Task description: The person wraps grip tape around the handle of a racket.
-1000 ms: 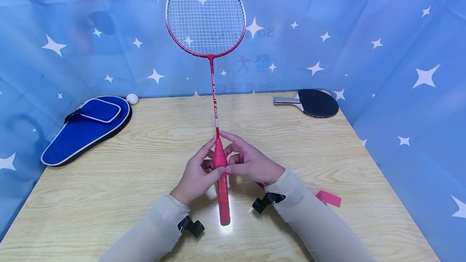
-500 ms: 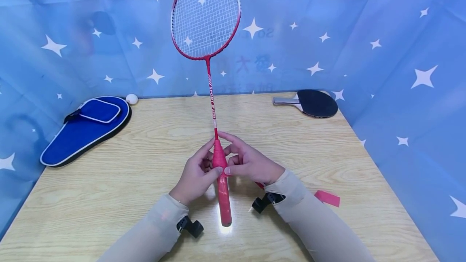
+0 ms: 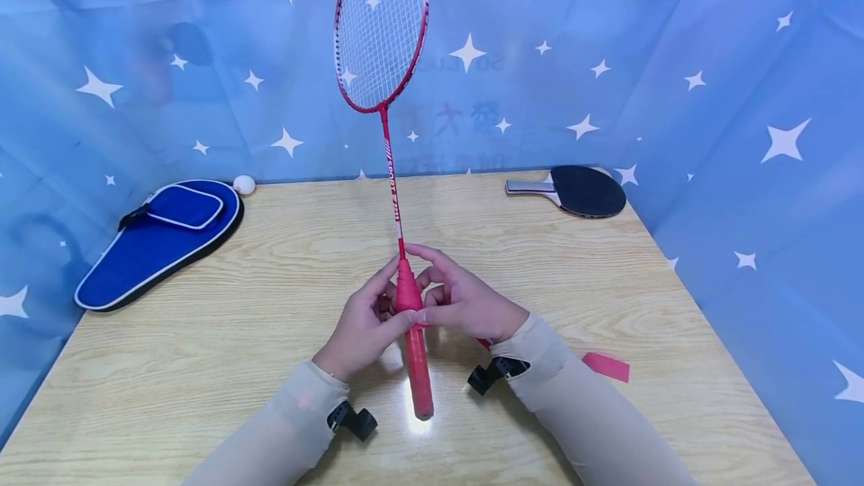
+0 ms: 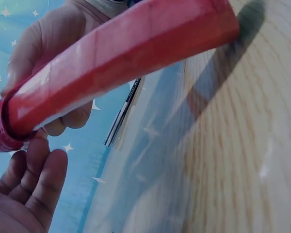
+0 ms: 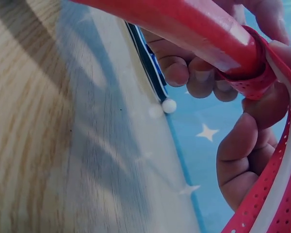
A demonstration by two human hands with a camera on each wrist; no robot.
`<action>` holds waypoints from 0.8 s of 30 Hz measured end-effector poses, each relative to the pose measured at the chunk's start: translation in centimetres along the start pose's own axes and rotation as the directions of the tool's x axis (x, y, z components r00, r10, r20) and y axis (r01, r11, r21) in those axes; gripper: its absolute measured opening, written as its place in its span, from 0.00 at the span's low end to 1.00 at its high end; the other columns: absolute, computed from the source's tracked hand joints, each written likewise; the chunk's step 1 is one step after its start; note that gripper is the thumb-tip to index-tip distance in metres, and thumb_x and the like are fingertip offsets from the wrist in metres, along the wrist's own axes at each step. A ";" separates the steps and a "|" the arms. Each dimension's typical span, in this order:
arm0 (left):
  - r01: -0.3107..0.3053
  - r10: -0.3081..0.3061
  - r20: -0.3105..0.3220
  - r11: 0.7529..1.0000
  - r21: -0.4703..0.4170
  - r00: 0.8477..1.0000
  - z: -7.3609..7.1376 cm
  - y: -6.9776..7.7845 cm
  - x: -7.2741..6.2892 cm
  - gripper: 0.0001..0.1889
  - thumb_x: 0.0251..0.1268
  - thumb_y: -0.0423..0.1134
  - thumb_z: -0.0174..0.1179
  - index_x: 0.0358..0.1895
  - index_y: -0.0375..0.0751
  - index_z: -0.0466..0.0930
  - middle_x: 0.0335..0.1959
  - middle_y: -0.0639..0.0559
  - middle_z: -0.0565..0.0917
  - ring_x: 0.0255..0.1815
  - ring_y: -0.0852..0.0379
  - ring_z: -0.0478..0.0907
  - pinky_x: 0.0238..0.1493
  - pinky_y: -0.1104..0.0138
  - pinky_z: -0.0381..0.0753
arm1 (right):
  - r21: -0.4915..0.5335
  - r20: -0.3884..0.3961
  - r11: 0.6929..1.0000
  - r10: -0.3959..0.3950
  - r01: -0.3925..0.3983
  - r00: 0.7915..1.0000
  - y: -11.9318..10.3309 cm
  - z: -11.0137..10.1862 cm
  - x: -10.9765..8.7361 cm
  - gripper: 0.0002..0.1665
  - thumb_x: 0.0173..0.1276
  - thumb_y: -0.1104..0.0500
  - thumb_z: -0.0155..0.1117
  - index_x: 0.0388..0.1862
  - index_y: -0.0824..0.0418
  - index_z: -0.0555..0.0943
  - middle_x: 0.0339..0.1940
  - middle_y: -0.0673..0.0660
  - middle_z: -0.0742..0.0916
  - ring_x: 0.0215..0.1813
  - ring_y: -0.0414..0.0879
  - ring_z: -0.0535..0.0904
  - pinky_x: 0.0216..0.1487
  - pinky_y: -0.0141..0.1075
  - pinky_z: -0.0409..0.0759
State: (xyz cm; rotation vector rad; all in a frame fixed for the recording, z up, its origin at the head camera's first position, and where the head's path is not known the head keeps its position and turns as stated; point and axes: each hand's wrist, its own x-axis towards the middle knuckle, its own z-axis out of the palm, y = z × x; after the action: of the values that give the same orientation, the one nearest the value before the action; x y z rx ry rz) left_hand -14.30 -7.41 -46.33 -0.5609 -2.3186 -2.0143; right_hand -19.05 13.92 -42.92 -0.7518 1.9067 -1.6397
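A red badminton racket (image 3: 393,178) stands tilted up over the table, its head away from me and partly out of frame at the top. My left hand (image 3: 358,332) grips the upper handle, thumb in front and fingers behind. On the other side, my right hand (image 3: 469,302) pinches red perforated grip tape (image 5: 287,204) against the handle. The tape is wound round the handle's upper part, and a loose length with a white middle strip trails from my right fingers in the right wrist view. Below the winding, the smooth red handle (image 4: 126,53) is bare.
A blue paddle case (image 3: 162,246) lies at the table's left, with a white ball (image 3: 244,184) beside it. A black table tennis paddle (image 3: 587,192) rests at the back right. Pink-red tape (image 3: 607,367) shows beyond my right forearm. Starry blue cloth (image 3: 715,81) surrounds the wooden table.
The racket has turned about its shaft, so its head looks narrower. The handle's lower end has shifted slightly right. Both hands stay nearly in place.
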 end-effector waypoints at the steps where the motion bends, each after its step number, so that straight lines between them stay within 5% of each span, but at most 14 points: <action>1: 0.008 -0.008 0.007 1.000 0.001 1.000 0.0 0.0 0.0 0.44 0.65 0.30 0.70 0.84 0.47 0.60 0.40 0.44 0.79 0.35 0.53 0.78 0.37 0.70 0.83 | -0.004 -0.001 1.000 -0.004 0.004 1.000 0.0 0.0 0.0 0.58 0.67 0.70 0.73 0.85 0.34 0.57 0.53 0.65 0.81 0.33 0.49 0.81 0.38 0.34 0.85; 13: -0.002 0.001 -0.004 1.000 -0.020 1.000 -0.1 -0.2 0.0 0.44 0.66 0.27 0.65 0.84 0.48 0.60 0.41 0.44 0.79 0.35 0.53 0.76 0.37 0.72 0.80 | 0.016 0.055 1.000 -0.009 0.008 0.998 0.1 -0.3 -0.1 0.59 0.69 0.70 0.71 0.87 0.34 0.54 0.57 0.66 0.80 0.38 0.52 0.84 0.44 0.36 0.87; 24: -0.051 0.051 0.009 0.998 -0.046 0.999 0.1 -0.2 -0.1 0.45 0.66 0.23 0.60 0.86 0.42 0.54 0.40 0.43 0.81 0.35 0.57 0.77 0.38 0.72 0.82 | 0.019 0.054 0.999 -0.049 0.048 0.997 0.2 0.0 -0.1 0.60 0.68 0.72 0.70 0.87 0.35 0.54 0.53 0.65 0.79 0.31 0.49 0.80 0.35 0.31 0.81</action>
State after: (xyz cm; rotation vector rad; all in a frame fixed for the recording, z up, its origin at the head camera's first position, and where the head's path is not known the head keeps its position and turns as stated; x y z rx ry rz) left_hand -14.21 -7.33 -46.61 -0.6274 -2.2454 -2.0513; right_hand -18.95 13.99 -43.13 -0.8333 1.8468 -1.6459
